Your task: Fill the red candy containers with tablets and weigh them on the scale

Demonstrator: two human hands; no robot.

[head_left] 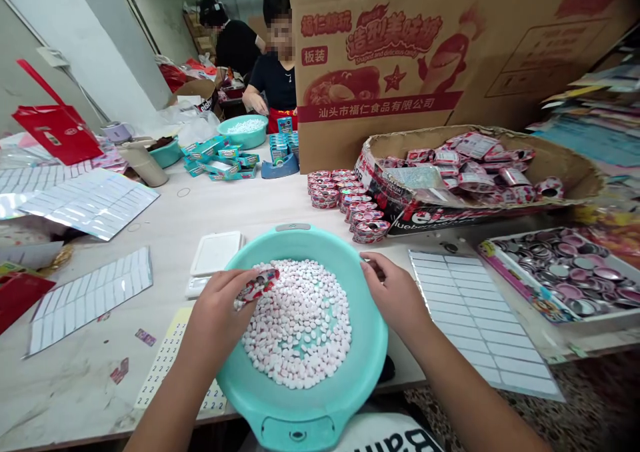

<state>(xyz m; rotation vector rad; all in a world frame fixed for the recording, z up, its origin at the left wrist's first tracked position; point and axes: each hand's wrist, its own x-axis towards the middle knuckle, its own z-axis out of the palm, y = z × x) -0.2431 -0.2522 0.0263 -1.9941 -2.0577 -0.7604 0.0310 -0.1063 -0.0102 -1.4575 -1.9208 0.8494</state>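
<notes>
A teal plastic basin (367,365) stands at the table's front edge, with many small white and pinkish tablets (305,312) inside. Over the basin's left part, my left hand (220,312) grips a small red patterned container (260,285) close above the tablets. My right hand (393,292) is at the basin's upper right rim, its fingers curled with a gap between thumb and fingers; nothing shows in it. Rows of similar red patterned containers (370,231) stand beyond the basin.
An open carton (435,222) holds more containers. A tray of round lids (583,262) and a label sheet (470,319) lie right. A white scale (217,253) sits behind my left hand. Across the table are two people, teal boxes (225,162) and another basin (245,139).
</notes>
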